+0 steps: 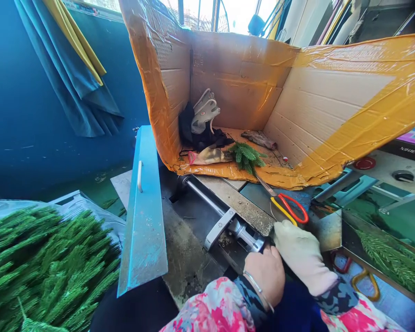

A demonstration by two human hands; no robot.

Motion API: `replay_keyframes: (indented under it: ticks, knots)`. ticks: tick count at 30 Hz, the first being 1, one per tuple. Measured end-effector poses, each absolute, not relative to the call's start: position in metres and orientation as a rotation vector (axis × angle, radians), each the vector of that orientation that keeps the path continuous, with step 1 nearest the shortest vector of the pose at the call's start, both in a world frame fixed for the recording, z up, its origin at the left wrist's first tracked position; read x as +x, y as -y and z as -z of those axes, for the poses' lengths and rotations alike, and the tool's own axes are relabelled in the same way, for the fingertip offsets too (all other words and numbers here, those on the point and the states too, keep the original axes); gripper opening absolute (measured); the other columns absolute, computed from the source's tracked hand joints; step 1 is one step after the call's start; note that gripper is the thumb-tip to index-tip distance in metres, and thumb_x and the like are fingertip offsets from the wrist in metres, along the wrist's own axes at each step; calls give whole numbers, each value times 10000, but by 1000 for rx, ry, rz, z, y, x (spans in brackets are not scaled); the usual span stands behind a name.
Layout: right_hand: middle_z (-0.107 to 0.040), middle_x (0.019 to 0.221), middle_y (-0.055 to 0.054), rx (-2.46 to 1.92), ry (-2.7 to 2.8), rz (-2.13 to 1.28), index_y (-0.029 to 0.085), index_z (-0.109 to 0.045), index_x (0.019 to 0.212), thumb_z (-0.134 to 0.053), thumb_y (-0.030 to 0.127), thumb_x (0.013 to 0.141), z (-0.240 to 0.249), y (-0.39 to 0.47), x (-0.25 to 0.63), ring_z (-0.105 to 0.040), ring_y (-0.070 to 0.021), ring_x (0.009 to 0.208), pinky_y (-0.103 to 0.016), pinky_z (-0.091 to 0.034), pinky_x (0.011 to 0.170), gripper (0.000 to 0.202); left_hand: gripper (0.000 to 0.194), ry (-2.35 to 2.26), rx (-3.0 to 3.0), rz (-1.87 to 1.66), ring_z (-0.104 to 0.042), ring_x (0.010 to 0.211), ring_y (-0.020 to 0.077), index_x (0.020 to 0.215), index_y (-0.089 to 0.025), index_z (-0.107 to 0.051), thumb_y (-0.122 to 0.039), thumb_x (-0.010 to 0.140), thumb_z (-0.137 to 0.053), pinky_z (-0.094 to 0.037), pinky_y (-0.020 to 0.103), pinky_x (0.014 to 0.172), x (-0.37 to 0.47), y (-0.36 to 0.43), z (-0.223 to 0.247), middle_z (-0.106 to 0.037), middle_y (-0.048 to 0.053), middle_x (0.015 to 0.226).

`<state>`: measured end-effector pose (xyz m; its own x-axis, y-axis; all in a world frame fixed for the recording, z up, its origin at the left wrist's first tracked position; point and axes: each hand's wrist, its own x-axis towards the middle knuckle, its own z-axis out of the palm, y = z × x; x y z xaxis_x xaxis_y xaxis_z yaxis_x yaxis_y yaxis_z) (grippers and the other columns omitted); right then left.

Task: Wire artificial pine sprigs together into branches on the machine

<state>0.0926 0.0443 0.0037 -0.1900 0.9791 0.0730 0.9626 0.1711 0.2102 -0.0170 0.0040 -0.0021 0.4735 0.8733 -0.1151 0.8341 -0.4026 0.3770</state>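
Note:
My left hand (265, 273), bare with a bracelet at the wrist, is closed at the near end of a metal clamp-like fixture (246, 236) on the machine. Its fingertips are tucked down, so what they grip is hidden. Beside it, almost touching, my right hand (299, 251) wears a pale glove and is curled shut; its fingers' contents cannot be seen. Scissors (292, 207) with red and yellow handles lie just beyond the glove, blades pointing to the cardboard box (332, 106). A green artificial pine sprig (246, 157) rests at the box's front edge.
Green pine branches (51, 263) are heaped at left beside a blue metal panel (143, 221). Inside the box lie a glove (210, 156) and dark cloth. At right are a control panel with a red button (364, 163), more pine (394, 253) and a yellow handle loop (366, 283).

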Motion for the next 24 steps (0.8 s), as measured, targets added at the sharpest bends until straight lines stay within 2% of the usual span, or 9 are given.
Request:
replay_keyframes:
  ticks: [3, 5, 8, 12, 15, 19, 20, 22, 24]
  knots:
    - [-587, 736, -84, 2034, -2341, -134, 164, -564, 724, -408, 116, 802, 2, -36, 101, -600, -233, 644, -292, -372, 508, 180, 416, -1362, 2363, -240, -584, 575, 180, 1026, -131, -474, -180, 624, -568, -435, 299, 434, -32, -4, -3, -592, 96, 1009]
    - [-598, 726, -63, 2124, -2330, 15, 170, -560, 733, -424, 167, 818, 9, -32, 106, -600, -207, 635, -281, -389, 527, 160, 358, -1385, 2435, -378, -576, 662, 175, 1086, -147, -451, -193, 734, -498, -458, 309, 504, -38, -6, -9, -551, 81, 1109]
    - [-611, 749, -40, 2239, -2339, 218, 182, -552, 769, -414, 203, 828, 19, -30, 108, -598, -191, 679, -281, -410, 582, 152, 227, -1456, 2528, -488, -529, 825, 200, 1008, -178, -516, -185, 861, -344, -462, 337, 649, -39, -20, -18, -569, 40, 961]
    - [-616, 738, -31, 2377, -2372, 398, 176, -548, 766, -378, 183, 820, 18, -27, 102, -581, -157, 664, -256, -425, 607, 178, 172, -1453, 2606, -395, -493, 850, 210, 742, -179, -574, -233, 838, -441, -431, 339, 653, -32, -48, -18, -542, 32, 864]
    - [-609, 677, 8, 2413, -2462, 471, 187, -550, 707, -399, 183, 806, 1, -28, 101, -561, -108, 609, -190, -423, 564, 181, 164, -1420, 2632, -411, -478, 852, 203, 704, -186, -571, -246, 824, -476, -408, 345, 683, -28, -62, -12, -544, 17, 864]
    - [-630, 747, 26, 2487, -2568, 369, 209, -582, 752, -445, 313, 806, -43, -52, 134, -571, -92, 701, -160, -433, 641, 180, 152, -1447, 2519, -523, -458, 846, 186, 746, -197, -574, -191, 833, -450, -369, 340, 726, -28, -70, -6, -553, 11, 904]
    - [-640, 814, 7, 2552, -2548, 284, 204, -589, 806, -430, 341, 811, -56, -63, 149, -576, -108, 761, -182, -435, 694, 210, 142, -1451, 2483, -548, -453, 855, 185, 762, -201, -576, -172, 827, -453, -358, 338, 735, -28, -71, -6, -554, 11, 928]
    - [-645, 831, -29, 2703, -2422, 109, 186, -589, 823, -391, 401, 823, -84, -88, 185, -582, -139, 762, -218, -439, 679, 292, 138, -1456, 2418, -587, -445, 874, 184, 783, -206, -577, -133, 807, -463, -338, 334, 749, -27, -70, -6, -555, 9, 964]
    - [-639, 889, -86, 2853, -2204, -104, 156, -566, 967, -331, 390, 848, -108, -115, 220, -587, -185, 817, -277, -435, 712, 353, 157, -1467, 2341, -629, -441, 878, 178, 781, -209, -577, -111, 800, -455, -322, 326, 750, -26, -69, -7, -557, 4, 966]
